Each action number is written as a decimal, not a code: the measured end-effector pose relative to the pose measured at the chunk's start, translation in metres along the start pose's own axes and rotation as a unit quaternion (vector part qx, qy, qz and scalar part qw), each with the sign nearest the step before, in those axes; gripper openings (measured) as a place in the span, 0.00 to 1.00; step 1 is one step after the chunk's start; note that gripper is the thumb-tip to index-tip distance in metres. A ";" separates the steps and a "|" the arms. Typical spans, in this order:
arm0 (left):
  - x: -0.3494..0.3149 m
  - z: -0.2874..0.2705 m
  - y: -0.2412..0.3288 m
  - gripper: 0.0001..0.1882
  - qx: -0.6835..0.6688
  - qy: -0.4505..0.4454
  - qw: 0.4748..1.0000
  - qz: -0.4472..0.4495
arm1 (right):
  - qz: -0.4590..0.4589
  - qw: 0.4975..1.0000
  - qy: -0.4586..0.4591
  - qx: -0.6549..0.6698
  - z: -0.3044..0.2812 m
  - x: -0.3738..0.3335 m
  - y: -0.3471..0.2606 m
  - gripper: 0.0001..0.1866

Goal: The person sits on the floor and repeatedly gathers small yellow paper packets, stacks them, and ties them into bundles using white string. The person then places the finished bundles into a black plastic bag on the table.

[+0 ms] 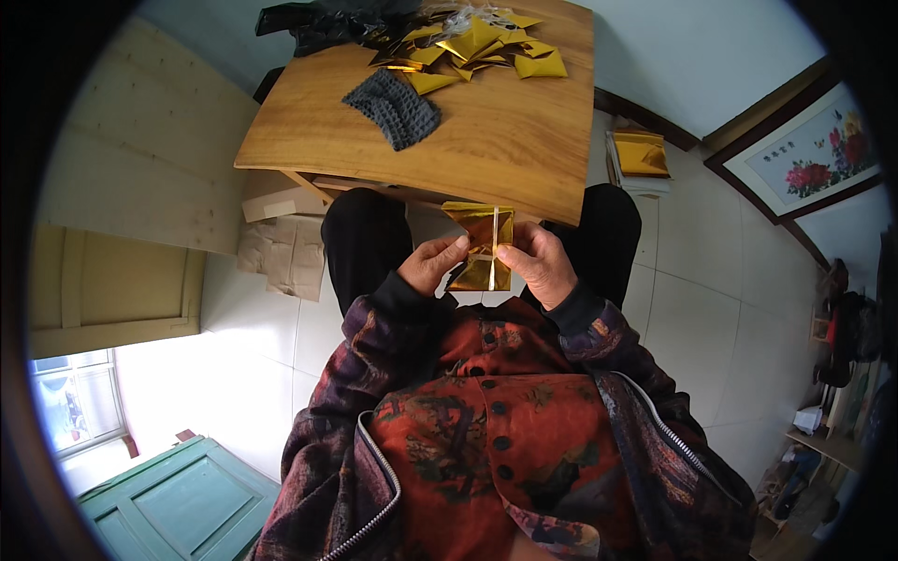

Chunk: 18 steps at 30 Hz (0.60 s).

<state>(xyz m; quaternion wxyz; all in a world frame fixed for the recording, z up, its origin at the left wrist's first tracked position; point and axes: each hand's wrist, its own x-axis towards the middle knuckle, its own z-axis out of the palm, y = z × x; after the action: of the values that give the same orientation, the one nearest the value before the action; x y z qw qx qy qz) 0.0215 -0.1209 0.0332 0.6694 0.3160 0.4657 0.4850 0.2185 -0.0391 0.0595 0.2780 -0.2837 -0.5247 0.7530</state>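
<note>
Above my lap, a sheet of gold foil paper (468, 217) with a pale strip along its right side is held between both hands. My left hand (433, 264) pinches its left edge, thumb on top. My right hand (543, 265) grips the right edge, its thumb pressed near the pale strip. The fingers under the sheet are hidden. Beyond my hands, on the wooden table (505, 131), lies a pile of folded gold foil pieces (477, 42). A dark grey waffle-textured cloth (393, 107) rests on the table nearer to me.
A black plastic bag (327, 23) lies at the table's far left. On the tiled floor to the right sits a stack of gold paper (640, 152). Brown paper (285, 257) and a cardboard box (281, 194) are left of my knees. A framed flower picture (804, 154) leans at right.
</note>
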 end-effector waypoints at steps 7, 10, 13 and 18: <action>-0.002 0.010 0.009 0.22 -0.038 -0.058 0.998 -0.009 | -0.010 1.000 -0.010 -0.005 -0.001 0.001 0.002 0.20; -0.003 0.011 0.013 0.23 -0.053 -0.079 0.996 0.002 | -0.003 1.000 -0.009 -0.009 -0.002 0.001 0.002 0.24; -0.002 0.009 0.013 0.24 -0.030 -0.076 0.997 -0.004 | -0.006 1.000 -0.010 -0.013 -0.001 0.000 0.003 0.22; 0.004 0.011 0.004 0.26 -0.027 -0.044 0.998 0.029 | -0.027 0.999 -0.004 -0.046 0.001 0.001 0.005 0.19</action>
<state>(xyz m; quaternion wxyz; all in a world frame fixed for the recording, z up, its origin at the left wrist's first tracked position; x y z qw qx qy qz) 0.0312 -0.1152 0.0393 0.6834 0.3318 0.4132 0.5022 0.2166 -0.0406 0.0553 0.2831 -0.2790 -0.5673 0.7212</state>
